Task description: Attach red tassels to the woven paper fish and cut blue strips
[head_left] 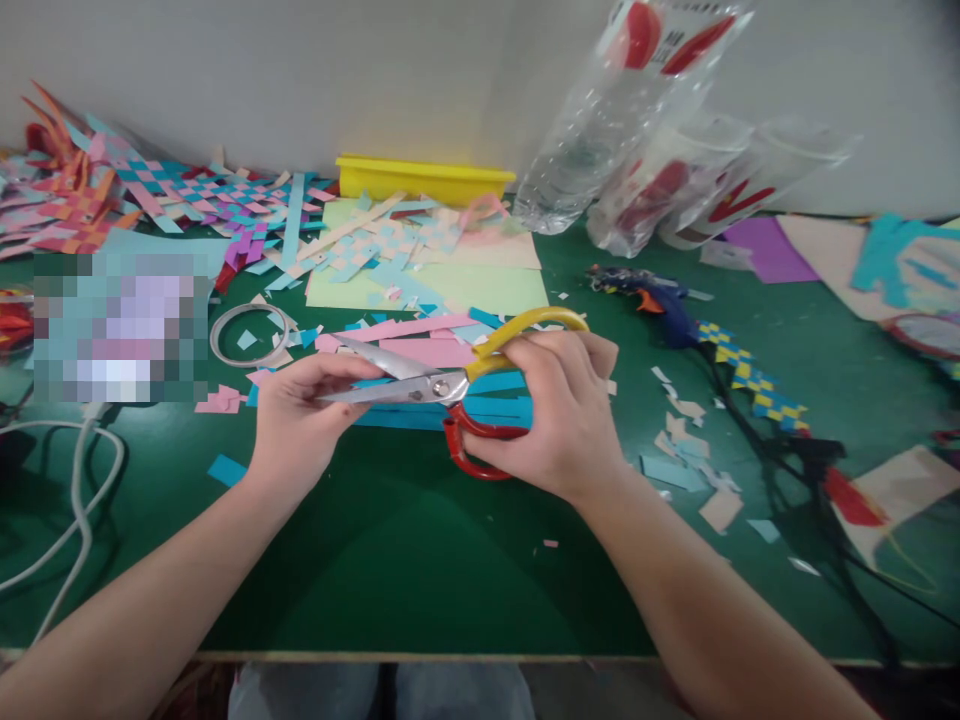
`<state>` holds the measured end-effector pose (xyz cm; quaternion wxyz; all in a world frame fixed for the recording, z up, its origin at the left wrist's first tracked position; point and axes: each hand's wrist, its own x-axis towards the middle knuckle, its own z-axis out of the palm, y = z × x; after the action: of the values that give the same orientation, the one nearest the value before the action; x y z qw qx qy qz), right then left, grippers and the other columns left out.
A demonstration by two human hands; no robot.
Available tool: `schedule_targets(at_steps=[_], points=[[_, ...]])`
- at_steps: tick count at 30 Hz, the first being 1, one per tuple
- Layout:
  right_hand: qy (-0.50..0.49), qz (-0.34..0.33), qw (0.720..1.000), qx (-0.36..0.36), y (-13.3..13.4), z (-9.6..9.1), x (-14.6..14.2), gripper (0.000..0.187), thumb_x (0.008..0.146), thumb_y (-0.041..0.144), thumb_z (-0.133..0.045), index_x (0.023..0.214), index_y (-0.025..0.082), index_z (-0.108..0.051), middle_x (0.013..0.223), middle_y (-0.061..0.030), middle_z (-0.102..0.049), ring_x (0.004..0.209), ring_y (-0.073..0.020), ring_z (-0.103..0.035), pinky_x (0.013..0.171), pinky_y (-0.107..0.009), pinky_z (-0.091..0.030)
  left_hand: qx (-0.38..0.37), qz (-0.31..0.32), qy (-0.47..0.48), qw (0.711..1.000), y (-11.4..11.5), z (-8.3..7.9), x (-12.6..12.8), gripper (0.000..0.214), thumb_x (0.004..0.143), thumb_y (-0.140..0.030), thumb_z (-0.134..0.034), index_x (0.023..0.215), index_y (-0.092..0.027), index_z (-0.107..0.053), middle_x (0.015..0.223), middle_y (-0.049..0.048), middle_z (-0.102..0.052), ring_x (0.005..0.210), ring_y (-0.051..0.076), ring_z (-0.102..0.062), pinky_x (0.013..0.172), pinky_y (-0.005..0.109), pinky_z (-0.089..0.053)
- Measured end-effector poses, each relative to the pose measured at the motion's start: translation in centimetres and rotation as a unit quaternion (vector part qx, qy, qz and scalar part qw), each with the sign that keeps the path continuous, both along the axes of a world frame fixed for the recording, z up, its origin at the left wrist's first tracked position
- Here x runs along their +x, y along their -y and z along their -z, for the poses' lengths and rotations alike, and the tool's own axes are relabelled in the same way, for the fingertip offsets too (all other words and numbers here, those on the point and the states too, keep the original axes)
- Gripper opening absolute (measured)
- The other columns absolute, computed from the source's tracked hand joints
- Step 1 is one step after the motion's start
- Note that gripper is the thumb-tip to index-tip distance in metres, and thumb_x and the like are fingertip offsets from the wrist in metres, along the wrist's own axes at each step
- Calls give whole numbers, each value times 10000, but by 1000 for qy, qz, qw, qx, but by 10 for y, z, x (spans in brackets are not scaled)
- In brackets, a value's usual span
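Observation:
My right hand (566, 415) grips a pair of scissors (416, 389), fingers in the yellow upper handle and thumb in the red lower one. The blades are parted and point left. My left hand (296, 420) is closed in a pinch around the blade tips; what it holds, if anything, is hidden. Beneath the scissors lie blue paper strips (420, 416), with pink paper strips (442, 350) just behind them on the green table.
A tape roll (249, 335) and a pixelated device (120, 325) with a white cable (82, 510) are at left. Woven paper strips (202, 190) lie behind. At right are a blue glue gun (667, 310), paper scraps (686, 440) and clear plastic packages (600, 120).

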<state>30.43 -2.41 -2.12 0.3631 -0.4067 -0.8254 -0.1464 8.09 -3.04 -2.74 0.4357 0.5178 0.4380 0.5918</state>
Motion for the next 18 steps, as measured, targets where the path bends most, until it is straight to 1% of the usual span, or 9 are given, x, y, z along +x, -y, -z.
schedule_targets(at_steps=[3, 7, 10, 14, 18], points=[[-6, -6, 1000, -26, 1, 0, -1, 536, 708, 382, -663, 1164, 230, -425, 958, -70, -578, 890, -283, -578, 821, -441, -389, -17, 5, 7, 1000, -1, 2, -1, 137, 661, -184, -776, 772, -257, -743, 798, 6, -718, 732, 163, -679, 607, 254, -566], [-19, -21, 998, -61, 1, 0, -1, 521, 708, 374, -661, 1149, 215, -432, 987, -84, -588, 906, -281, -582, 843, -449, -393, -29, 28, 41, 998, -3, 6, -2, 136, 665, -256, -806, 785, -258, -740, 805, 8, -723, 759, 162, -685, 649, 260, -568], [-24, -34, 996, -85, 1, 0, -1, 521, 707, 364, -661, 1153, 217, -436, 1009, -86, -600, 940, -289, -588, 856, -456, -392, -45, 32, 60, 997, -4, 7, -2, 155, 649, -279, -826, 774, -253, -737, 815, 11, -726, 771, 162, -686, 649, 254, -564], [-28, -38, 993, -104, 1, 1, -1, 526, 704, 373, -661, 1157, 221, -441, 1038, -99, -606, 977, -306, -588, 863, -472, -385, -74, 26, 63, 995, -4, 5, -1, 192, 620, -315, -841, 754, -236, -729, 810, 23, -723, 758, 175, -682, 633, 271, -566], [-29, -41, 992, -114, 1, 2, 0, 536, 694, 379, -667, 1156, 218, -447, 1043, -105, -605, 973, -308, -590, 864, -478, -382, -87, 29, 80, 993, -4, 2, 1, 189, 599, -300, -847, 724, -237, -721, 786, 16, -720, 743, 171, -681, 626, 272, -564]])
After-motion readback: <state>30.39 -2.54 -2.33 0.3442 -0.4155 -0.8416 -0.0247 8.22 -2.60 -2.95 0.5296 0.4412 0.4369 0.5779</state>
